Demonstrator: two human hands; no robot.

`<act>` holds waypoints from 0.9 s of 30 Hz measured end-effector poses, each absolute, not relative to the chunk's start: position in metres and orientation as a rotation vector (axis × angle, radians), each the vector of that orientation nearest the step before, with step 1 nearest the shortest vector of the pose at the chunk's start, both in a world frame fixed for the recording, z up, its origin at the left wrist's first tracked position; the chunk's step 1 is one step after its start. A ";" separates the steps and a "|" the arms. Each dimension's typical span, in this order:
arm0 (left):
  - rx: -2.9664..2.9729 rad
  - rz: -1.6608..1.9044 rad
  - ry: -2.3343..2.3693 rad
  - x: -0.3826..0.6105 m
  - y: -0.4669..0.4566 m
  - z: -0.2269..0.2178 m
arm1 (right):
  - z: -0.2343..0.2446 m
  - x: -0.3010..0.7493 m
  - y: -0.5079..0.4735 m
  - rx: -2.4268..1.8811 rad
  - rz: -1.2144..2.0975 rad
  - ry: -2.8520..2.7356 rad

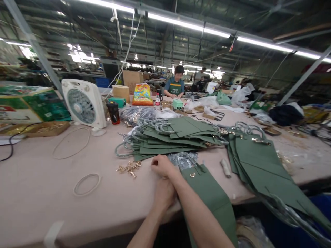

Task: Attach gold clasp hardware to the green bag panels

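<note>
My right hand (162, 164) reaches across my left wrist area, its fingers curled inward just right of a small pile of gold metal fittings (130, 168). Whatever those fingers may hold is hidden. Under the right forearm lies my left hand (164, 193), with its fingers out of sight. Right beside both hands, a green bag panel (207, 193) with a gold clasp piece hangs over the table edge. Behind it sits a clear plastic bag of small metal parts (183, 160). A stack of green bag pieces (168, 137) with plastic-wrapped handles lies beyond my hands.
More green panels (263, 162) drape off the table at right, near a small grey roll (225, 168). A cord ring (87, 184) lies on the left. Further back stand a white fan (84, 103), a dark cup (113, 112) and a co-worker (175, 84).
</note>
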State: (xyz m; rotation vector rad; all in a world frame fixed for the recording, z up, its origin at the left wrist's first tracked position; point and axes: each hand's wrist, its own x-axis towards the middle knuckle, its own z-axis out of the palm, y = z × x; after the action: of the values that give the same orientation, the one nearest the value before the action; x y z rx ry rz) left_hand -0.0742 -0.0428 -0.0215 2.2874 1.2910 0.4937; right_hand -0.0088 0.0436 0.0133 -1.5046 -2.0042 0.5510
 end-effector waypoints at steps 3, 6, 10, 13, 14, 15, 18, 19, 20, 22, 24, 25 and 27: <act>2.289 0.456 1.348 -0.073 -0.042 -0.017 | 0.023 -0.002 0.037 -1.485 0.459 -1.830; 2.242 0.474 1.423 -0.072 -0.040 -0.014 | 0.028 0.013 0.021 -1.420 0.437 -1.551; 2.178 0.610 1.431 -0.073 -0.040 -0.014 | 0.021 0.046 -0.018 -1.190 0.629 -1.087; 2.097 0.750 1.400 -0.074 -0.040 -0.016 | 0.007 0.071 -0.052 -1.203 0.685 -0.960; 2.060 0.782 1.389 -0.074 -0.039 -0.018 | 0.001 0.077 -0.062 -1.223 0.697 -0.940; 2.021 0.812 1.371 -0.074 -0.038 -0.019 | -0.006 0.082 -0.071 -1.243 0.714 -0.930; 1.908 0.890 1.310 -0.076 -0.037 -0.023 | -0.024 0.088 -0.090 -1.293 0.756 -0.938; 1.878 0.912 1.293 -0.076 -0.037 -0.024 | -0.028 0.088 -0.093 -1.305 0.762 -0.940; 1.852 0.931 1.277 -0.076 -0.036 -0.025 | -0.031 0.087 -0.095 -1.316 0.763 -0.940; 1.813 0.966 1.243 -0.077 -0.037 -0.026 | -0.033 0.084 -0.096 -1.331 0.760 -0.945; 1.781 0.999 1.203 -0.078 -0.037 -0.026 | -0.031 0.082 -0.095 -1.340 0.778 -0.972; 1.764 1.012 1.184 -0.078 -0.037 -0.026 | -0.029 0.081 -0.095 -1.343 0.793 -0.991; 1.728 1.013 1.155 -0.079 -0.036 -0.026 | -0.027 0.080 -0.093 -1.349 0.820 -1.022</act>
State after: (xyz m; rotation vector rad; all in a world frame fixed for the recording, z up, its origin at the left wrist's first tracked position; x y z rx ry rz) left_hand -0.0789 -0.0365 -0.0264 1.7283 1.1546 1.0130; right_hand 0.0801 -0.0932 -0.0267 -1.3495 -1.0219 0.8195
